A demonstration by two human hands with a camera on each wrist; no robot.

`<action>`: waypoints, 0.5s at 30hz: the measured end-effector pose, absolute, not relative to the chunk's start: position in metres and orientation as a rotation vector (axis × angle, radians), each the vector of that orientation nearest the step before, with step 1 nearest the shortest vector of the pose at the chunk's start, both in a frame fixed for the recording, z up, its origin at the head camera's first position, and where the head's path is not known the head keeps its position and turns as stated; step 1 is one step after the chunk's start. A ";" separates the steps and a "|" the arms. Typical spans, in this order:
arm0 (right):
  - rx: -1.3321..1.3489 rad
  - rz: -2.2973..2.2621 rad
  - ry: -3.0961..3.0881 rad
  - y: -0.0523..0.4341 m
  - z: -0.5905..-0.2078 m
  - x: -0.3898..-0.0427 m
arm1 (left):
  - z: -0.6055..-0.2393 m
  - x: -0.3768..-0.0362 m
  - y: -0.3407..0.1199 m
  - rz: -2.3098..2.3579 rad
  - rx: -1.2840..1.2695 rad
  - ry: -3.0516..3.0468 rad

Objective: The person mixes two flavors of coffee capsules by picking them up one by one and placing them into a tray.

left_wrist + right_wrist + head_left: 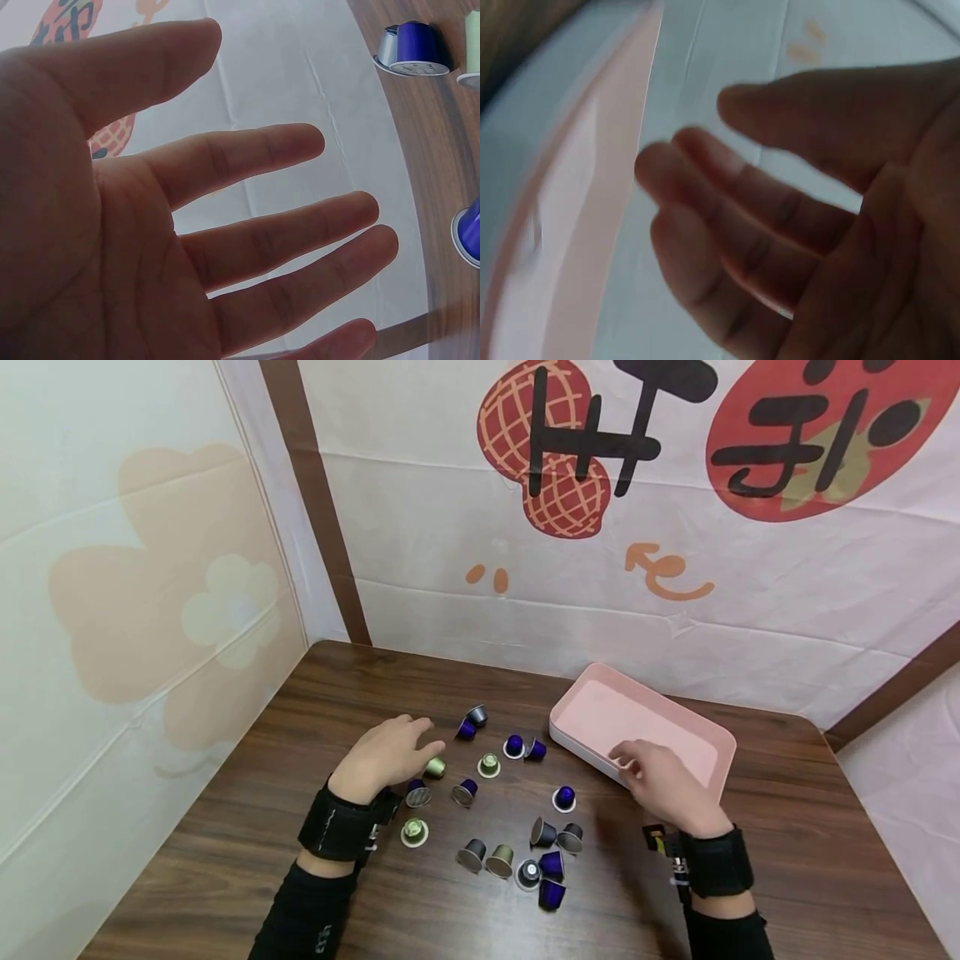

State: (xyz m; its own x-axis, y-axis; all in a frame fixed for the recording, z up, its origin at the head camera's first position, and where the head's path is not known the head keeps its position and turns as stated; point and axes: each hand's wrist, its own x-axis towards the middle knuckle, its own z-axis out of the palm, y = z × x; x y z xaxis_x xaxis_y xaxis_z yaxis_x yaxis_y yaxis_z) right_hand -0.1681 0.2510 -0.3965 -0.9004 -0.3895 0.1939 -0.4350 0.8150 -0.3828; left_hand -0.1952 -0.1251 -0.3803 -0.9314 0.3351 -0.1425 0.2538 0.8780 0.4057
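While both hands hover over the wooden table (225, 827), items are listed nearest first, clock directions read from the middle of the capsule scatter.

Nearest capsules: a cluster of grey, olive and purple coffee capsules (525, 860) lies at 6 o'clock, some touching one another.
Green capsule: one pale green capsule (414, 832) stands at 8 o'clock, just beside the left wrist strap.
Left hand: the left hand (386, 758) is at 9 o'clock, palm down, fingers straight and spread, grasping nothing; the left wrist view confirms a released palm (112, 247).
Olive capsule: an olive capsule (434, 767) lies at the left fingertips; contact cannot be told.
Right hand: the right hand (663, 785) is at 3 o'clock, over the near rim of the tray, fingers relaxed and holding nothing.
Tray: the pink tray (592, 693) sits at 2 o'clock.
Farthest capsules: a grey capsule (477, 716) and a purple capsule (466, 730) lie side by side at 12 o'clock.
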 end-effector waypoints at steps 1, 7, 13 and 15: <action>0.723 0.653 -2.877 0.244 -0.399 -0.168 | -0.381 -0.195 -0.125 0.573 0.451 2.838; 0.945 0.571 -2.869 0.219 -0.413 -0.167 | -0.382 -0.196 -0.126 0.568 0.435 2.836; 1.039 0.648 -2.940 0.213 -0.426 -0.172 | -0.381 -0.196 -0.125 0.567 0.441 2.829; 1.080 0.687 -2.941 0.213 -0.430 -0.174 | -0.381 -0.196 -0.124 0.570 0.442 2.825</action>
State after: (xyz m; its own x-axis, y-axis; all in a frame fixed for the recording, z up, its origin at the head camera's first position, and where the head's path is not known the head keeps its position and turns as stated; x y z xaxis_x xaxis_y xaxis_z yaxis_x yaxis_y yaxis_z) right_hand -0.1740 0.2128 -0.4301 -0.7712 -0.6310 0.0837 -0.6029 0.6818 -0.4143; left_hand -0.1961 -0.1243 -0.3807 -0.9293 0.3336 -0.1583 0.2462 0.8793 0.4078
